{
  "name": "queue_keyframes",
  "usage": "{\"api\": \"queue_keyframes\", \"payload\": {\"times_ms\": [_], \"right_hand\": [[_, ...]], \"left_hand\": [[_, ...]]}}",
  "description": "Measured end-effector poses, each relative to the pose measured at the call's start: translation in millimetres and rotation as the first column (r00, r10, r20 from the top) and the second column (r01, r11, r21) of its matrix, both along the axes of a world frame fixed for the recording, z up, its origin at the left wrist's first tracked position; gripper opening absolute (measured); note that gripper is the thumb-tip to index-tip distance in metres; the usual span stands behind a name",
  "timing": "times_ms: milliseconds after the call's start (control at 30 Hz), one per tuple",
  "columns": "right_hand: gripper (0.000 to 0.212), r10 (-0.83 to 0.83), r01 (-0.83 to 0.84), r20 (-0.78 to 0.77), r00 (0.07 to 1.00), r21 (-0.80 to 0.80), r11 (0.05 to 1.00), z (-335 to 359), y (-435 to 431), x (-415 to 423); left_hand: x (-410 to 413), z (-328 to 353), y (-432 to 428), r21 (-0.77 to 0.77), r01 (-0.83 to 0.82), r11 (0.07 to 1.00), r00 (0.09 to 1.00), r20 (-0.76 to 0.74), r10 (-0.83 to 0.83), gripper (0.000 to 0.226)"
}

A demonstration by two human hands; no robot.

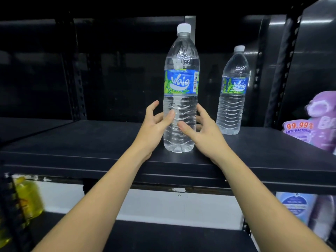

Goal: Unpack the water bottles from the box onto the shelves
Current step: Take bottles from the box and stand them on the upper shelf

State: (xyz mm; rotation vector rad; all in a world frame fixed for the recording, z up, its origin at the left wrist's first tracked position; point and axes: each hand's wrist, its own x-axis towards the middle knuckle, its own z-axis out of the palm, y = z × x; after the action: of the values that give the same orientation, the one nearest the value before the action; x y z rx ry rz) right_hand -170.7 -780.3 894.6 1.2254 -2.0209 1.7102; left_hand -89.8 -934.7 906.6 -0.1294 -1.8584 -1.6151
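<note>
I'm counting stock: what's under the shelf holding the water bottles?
A lower shelf: a yellow bottle at left, a blue-labelled container at right, both blurred. Forearms cover part of it.

Black metal shelf [81, 142], near bottle [180, 84] upright at front, second bottle [232, 91] behind right, purple pack [316, 124] at right edge

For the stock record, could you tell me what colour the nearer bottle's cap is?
The cap is white, in the head view.
</note>
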Motion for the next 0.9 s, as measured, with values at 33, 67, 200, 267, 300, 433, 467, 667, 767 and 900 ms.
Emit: {"api": "queue_keyframes", "payload": {"times_ms": [33,67,200,267,300,433,467,667,767,900], "right_hand": [[0.062,0.016,-0.016,-0.01,1.0,0.002,1.0,1,0,0],[0.055,0.032,-0.032,-0.012,0.999,0.0,1.0,1,1,1],[0.053,0.054,-0.054,-0.016,0.998,-0.002,0.999,1,1,0],[0.054,0.053,-0.053,-0.009,0.999,0.003,0.999,1,1,0],[0.054,0.05,-0.05,-0.003,0.999,0.006,0.999,2,1,1],[0.065,0.031,-0.03,0.024,0.999,-0.012,0.999,3,0,3],[0.073,0.014,-0.014,0.02,1.0,-0.014,1.0,3,0,3],[0.095,-0.055,0.056,0.059,0.997,-0.011,0.998,1,2,5],[0.101,-0.09,0.091,0.062,0.994,-0.01,0.996,2,4,8],[0.091,-0.057,0.057,0.052,0.997,0.011,0.998,3,17,13]], "left_hand": [[-1,0,0,0.002,0.005,1.0,1.0,0.008,-0.005,0.089],[-2,0,-1,0.003,0.004,1.0,1.0,0.014,-0.004,0.096],[-4,-2,-5,0.02,-0.017,1.0,1.0,0.004,0.016,0.102],[-4,-2,-4,0.027,-0.019,0.999,1.0,-0.001,0.019,0.099],[-4,-2,-3,0.035,-0.02,0.999,1.0,-0.003,0.02,0.098],[-2,-2,-3,0.044,-0.079,0.996,0.996,-0.044,0.081,0.097],[-1,-3,-4,0.039,-0.097,0.995,0.993,-0.056,0.099,0.093],[5,-2,-1,0.062,-0.067,0.996,0.997,-0.026,0.069,0.07],[7,-1,-2,0.008,-0.08,0.997,0.997,0.022,0.08,0.069],[18,1,4,-0.059,-0.088,0.994,0.995,0.044,0.09,0.074]]}}
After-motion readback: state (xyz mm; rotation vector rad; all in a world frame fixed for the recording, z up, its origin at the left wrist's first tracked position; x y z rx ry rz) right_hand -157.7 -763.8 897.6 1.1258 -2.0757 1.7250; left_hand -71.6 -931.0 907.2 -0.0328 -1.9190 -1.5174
